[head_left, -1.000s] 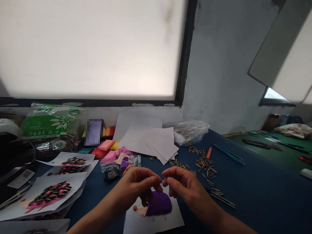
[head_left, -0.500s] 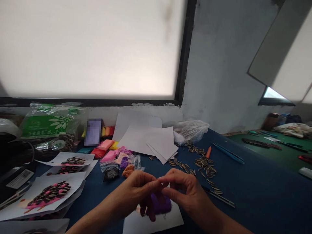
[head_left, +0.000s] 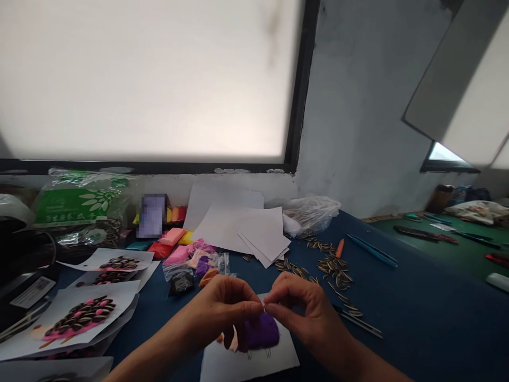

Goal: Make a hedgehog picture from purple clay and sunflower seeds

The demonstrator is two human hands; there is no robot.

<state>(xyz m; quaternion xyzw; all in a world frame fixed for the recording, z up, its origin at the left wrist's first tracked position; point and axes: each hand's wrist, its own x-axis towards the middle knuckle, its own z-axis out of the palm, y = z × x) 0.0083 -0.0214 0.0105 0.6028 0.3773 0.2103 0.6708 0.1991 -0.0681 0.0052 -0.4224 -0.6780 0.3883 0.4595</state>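
My left hand (head_left: 234, 305) and my right hand (head_left: 296, 305) meet fingertip to fingertip, each with thumb and forefinger pinched. Whatever sits between the tips is too small to name. Just below them a flat purple clay shape (head_left: 263, 333) lies on a white paper (head_left: 278, 363), where short pencil lines show under its lower edge. A peach clay piece (head_left: 234, 339) adjoins it on the left, partly hidden by my left fingers.
Sunflower seeds (head_left: 334, 270) lie scattered at the right, near an orange stick (head_left: 340, 248), tweezers (head_left: 360, 322) and a blue tool (head_left: 374, 249). Bagged coloured clay (head_left: 181, 281), blank sheets (head_left: 246, 228) and finished seed pictures (head_left: 87, 318) fill the back and left.
My hands have drawn slightly apart, and the fingertips now pinch closer together in front of the paper. More of the purple clay and the pencil lines shows.
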